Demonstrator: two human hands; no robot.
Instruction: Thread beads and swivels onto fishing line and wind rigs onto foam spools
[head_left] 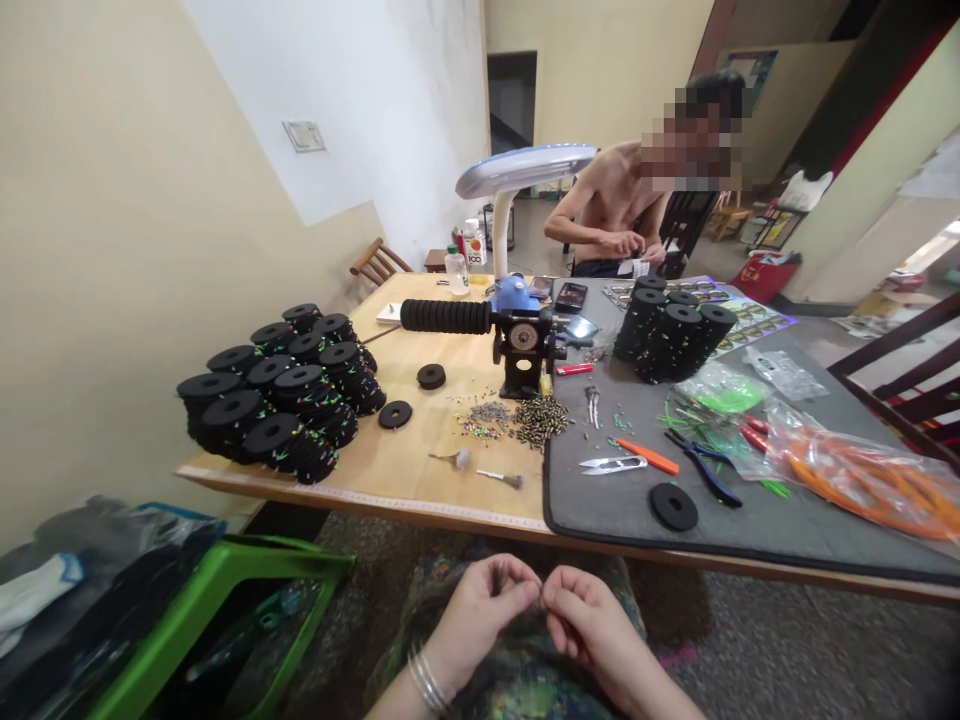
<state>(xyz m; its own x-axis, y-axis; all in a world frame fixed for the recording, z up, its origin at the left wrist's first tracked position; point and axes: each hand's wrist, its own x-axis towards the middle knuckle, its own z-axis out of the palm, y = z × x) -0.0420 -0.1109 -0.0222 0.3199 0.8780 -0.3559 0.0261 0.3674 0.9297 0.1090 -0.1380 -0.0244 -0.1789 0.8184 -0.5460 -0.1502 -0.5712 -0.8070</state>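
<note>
My fingertips (pixel 526 583) are pinched together on each hand, thumb against forefinger, and the two pinches meet in front of me. Whatever lies between them is too small for me to make out. My left hand (pixel 480 620) and right hand (pixel 592 632) are raised from the wrists, angled in toward each other above my lap, which is covered by a patterned cloth (pixel 517 672). Bangles (pixel 427 682) circle my left wrist.

Both hands sit below the table's near edge (pixel 360 497) and apart from it, with room between them and the table. To my left, a green stool (pixel 247 560) stands beside me, with black bags (pixel 97 570) on and beside it. Carpet (pixel 772 640) spreads to my right.

The nearest things on the table are a black foam ring (pixel 673 506) on the grey mat (pixel 750 540), with snips (pixel 604 464) and pliers (pixel 701 465) just beyond. Farther off lie beads (pixel 540 420) and stacked foam spools (pixel 270 390). Across the table, another person's hands (pixel 622 243) work together over something small.
</note>
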